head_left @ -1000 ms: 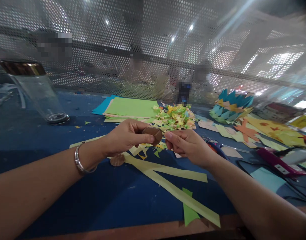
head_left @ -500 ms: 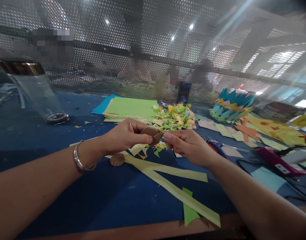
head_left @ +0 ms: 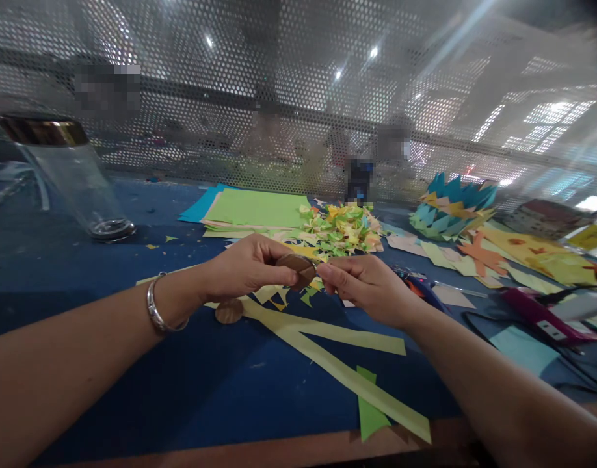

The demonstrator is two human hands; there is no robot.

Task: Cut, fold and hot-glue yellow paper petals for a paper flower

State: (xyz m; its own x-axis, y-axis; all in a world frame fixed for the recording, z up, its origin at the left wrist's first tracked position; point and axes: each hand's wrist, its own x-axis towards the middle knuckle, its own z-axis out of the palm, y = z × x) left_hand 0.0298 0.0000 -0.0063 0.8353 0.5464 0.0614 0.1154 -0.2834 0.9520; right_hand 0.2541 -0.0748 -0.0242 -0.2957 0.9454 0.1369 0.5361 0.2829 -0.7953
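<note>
Between thumb and fingers, my left hand (head_left: 252, 265) pinches a round brown cardboard disc (head_left: 302, 268). My right hand (head_left: 359, 284) is closed in a pinch at the disc's right edge; what its fingertips hold, if anything, is too small to make out. A second brown disc (head_left: 229, 311) lies on the blue table below my left wrist. Long pale yellow paper strips (head_left: 337, 333) run from beside it toward the front edge, one crossing a green paper scrap (head_left: 369, 416). Beyond my hands is a heap of small folded paper pieces (head_left: 347, 227).
A glass bottle (head_left: 79, 182) stands at the left, sheets of coloured paper (head_left: 259, 208) behind my left hand. To the right are a blue paper crown (head_left: 449, 205), an orange cutout (head_left: 481, 253) and a purple power strip (head_left: 547, 315) with black cables. A perforated metal screen (head_left: 289, 71) borders the back.
The disc in my left hand has tilted slightly, and my right fingertips have shifted a little at its edge. Other things on the table stay in place.
</note>
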